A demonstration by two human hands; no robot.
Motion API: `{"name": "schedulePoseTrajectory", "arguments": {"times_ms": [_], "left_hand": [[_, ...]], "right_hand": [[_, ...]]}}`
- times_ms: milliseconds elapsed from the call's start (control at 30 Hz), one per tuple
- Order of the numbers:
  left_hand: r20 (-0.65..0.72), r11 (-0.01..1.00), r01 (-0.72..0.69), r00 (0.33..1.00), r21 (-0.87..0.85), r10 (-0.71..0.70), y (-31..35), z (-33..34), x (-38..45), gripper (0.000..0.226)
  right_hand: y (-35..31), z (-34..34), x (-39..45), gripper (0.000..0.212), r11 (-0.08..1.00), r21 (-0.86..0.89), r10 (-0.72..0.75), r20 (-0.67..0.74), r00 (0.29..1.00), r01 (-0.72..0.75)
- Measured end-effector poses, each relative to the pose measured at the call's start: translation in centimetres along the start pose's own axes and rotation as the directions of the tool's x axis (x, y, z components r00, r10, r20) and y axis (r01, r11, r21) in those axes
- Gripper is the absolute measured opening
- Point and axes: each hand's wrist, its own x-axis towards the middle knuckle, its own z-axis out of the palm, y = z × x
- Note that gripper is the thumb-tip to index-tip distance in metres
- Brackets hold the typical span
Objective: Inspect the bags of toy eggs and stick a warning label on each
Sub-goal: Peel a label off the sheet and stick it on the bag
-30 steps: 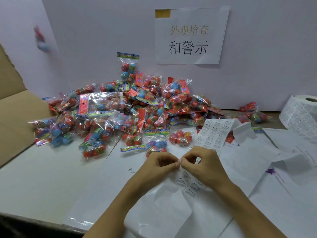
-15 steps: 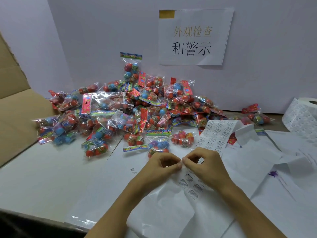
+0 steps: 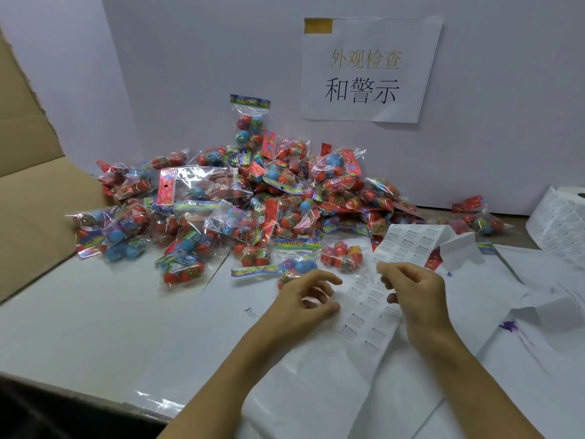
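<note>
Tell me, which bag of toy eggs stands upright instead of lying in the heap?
The bag at the very back of the pile, leaning against the white wall. Its blue patterned header strip points up, well above the others, which all lie flat or tumbled.

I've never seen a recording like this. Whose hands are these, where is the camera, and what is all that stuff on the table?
There is no machine here: a person works with bare hands, and the single picture comes from a camera worn on their head, looking forward and down. The left hand is loosely curled and seems to hold nothing. The right hand pinches the label strip, a long paper band of small printed stickers that runs up and folds over. Behind lies a pile of bags, clear packets of red and blue toy eggs. A label roll sits at far right, a cardboard box at left, and a paper sign hangs on the wall.
</note>
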Motion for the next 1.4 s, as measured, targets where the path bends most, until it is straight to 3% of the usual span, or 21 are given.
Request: {"name": "schedulePoseTrajectory", "arguments": {"times_ms": [167,300,400,467,600,733,800,867,967,1067,1167,1300,1400], "left_hand": [[-0.029,0.997,-0.058,0.998,0.042,0.06,0.5,0.1,0.2,0.012],[-0.025,0.998,-0.066,0.997,0.014,0.066,0.7,0.0,0.2,0.016],[-0.012,0.997,-0.077,0.997,0.01,0.077,0.7,-0.1,0.2,0.016],[-0.018,0.997,-0.079,0.997,-0.022,0.079,0.7,-0.1,0.3,0.017],[-0.048,0.996,-0.093,0.995,-0.014,0.093,1.1,-0.1,0.2,0.029],[-0.058,0.996,-0.085,0.995,0.013,0.085,0.8,-0.3,0.3,0.032],[-0.062,0.991,-0.095,0.993,0.096,0.101,0.6,-0.3,0.4,0.033],[-0.112,0.977,-0.108,0.985,0.183,0.13,0.3,-0.1,0.6,0.028],[-0.313,0.89,-0.092,0.916,0.446,0.252,-0.9,-0.4,1.2,0.025],[-0.399,0.809,0.064,0.891,0.584,0.217,-1.9,-1.2,1.4,0.044],[-0.376,0.796,0.115,0.915,0.594,0.149,-2.3,-1.7,1.5,0.051],[-0.407,0.899,0.004,0.892,0.438,0.194,-1.7,-1.5,1.5,0.032],[-0.352,0.918,-0.136,0.895,0.371,0.275,-0.8,-0.9,1.3,0.023]], "right_hand": [[0.3,0.7,-0.9,0.017,0.981,-0.129,-0.135,0.087,0.987,0.146],[0.8,1.4,-2.1,0.018,0.902,-0.208,-0.324,0.251,0.912,0.377],[0.7,1.6,-2.5,0.011,0.875,-0.203,-0.364,0.322,0.874,0.439],[0.6,1.5,-2.3,0.007,0.895,-0.185,-0.335,0.325,0.884,0.407],[0.5,1.4,-1.9,0.033,0.971,-0.126,-0.158,0.296,0.942,0.202],[0.7,1.1,-1.4,0.009,0.976,-0.139,-0.111,0.362,0.925,0.171],[0.8,1.0,-1.3,0.005,0.977,-0.133,-0.106,0.378,0.92,0.167],[0.5,1.1,-1.3,0.014,0.985,-0.108,-0.089,0.374,0.923,0.138],[0.4,1.1,-1.2,0.026,0.997,-0.035,-0.049,0.299,0.953,0.062],[0.5,1.0,-0.9,0.003,1.0,0.013,-0.002,0.263,0.965,-0.002],[1.2,1.2,-0.7,0.03,0.999,-0.021,-0.019,0.265,0.964,0.025],[1.3,1.4,-0.9,0.055,0.999,-0.03,-0.029,0.26,0.965,0.038],[1.2,1.6,-1.2,0.079,1.0,-0.027,-0.003,0.234,0.972,0.009]]}}
